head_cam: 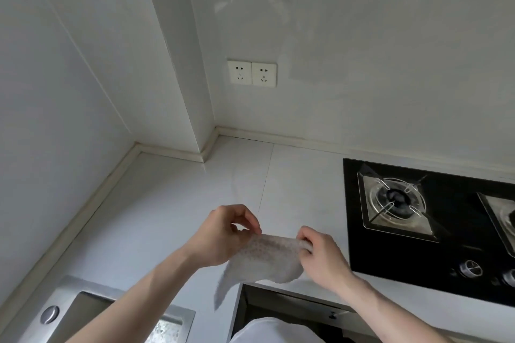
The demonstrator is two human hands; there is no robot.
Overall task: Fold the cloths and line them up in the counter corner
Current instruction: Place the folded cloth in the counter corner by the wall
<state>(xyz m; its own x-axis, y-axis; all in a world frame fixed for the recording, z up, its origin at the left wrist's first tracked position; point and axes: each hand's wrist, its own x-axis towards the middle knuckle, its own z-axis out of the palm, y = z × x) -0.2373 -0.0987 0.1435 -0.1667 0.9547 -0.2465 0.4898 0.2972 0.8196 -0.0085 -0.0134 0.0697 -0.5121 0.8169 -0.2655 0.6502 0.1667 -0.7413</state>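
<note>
Both hands, the left hand (223, 234) and right hand (320, 256), pinched the top edge of a pale cloth (264, 259) above the bench (167, 203), near the sink (83, 312) at left.

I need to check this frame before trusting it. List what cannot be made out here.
- Cloth: its lower corner is motion-blurred in the head view; fold state unclear.
- Left hand and right hand: fingertips partly hidden by the cloth they pinch.
- Sink: cut off by the bottom edge and the left forearm.
- Stove: second burner cut off by the right edge.
- Other cloths: none in view.
</note>
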